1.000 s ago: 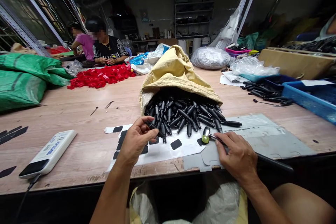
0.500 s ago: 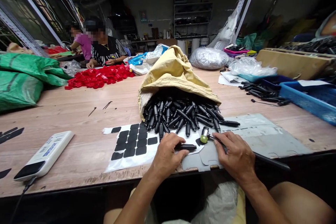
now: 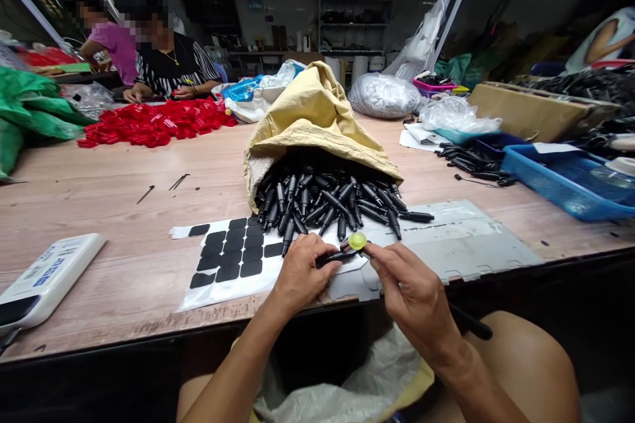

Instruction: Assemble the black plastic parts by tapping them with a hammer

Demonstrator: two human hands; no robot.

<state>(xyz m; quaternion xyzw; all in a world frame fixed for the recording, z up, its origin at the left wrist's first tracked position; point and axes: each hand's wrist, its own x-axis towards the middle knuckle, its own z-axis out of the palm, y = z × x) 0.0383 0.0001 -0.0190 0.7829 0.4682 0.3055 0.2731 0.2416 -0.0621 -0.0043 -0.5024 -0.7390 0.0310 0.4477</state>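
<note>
My left hand (image 3: 303,271) is closed on a black pen-like tube (image 3: 328,258), thumb and fingers pinching it near the table's front edge. My right hand (image 3: 411,287) grips a small mallet (image 3: 357,241) with a yellow-green face and a long black handle. The mallet's head is right over the tube's right end; whether they touch I cannot tell. To the left of my left hand lies a white sheet with black rounded-square stickers (image 3: 233,251). Behind both hands, several similar black tubes (image 3: 330,205) spill from a yellow sack (image 3: 317,122).
A grey board (image 3: 471,238) lies right of my hands. A white device (image 3: 59,271) sits at left. A blue tray (image 3: 560,192) stands at right beside black parts. Across the table, two people sit near a red heap (image 3: 159,122). An open bag (image 3: 337,403) is below the table edge.
My right hand has moved left, bringing the mallet head over the tube in my left hand. The camera view has shifted right and down. Another person now shows at the far right.
</note>
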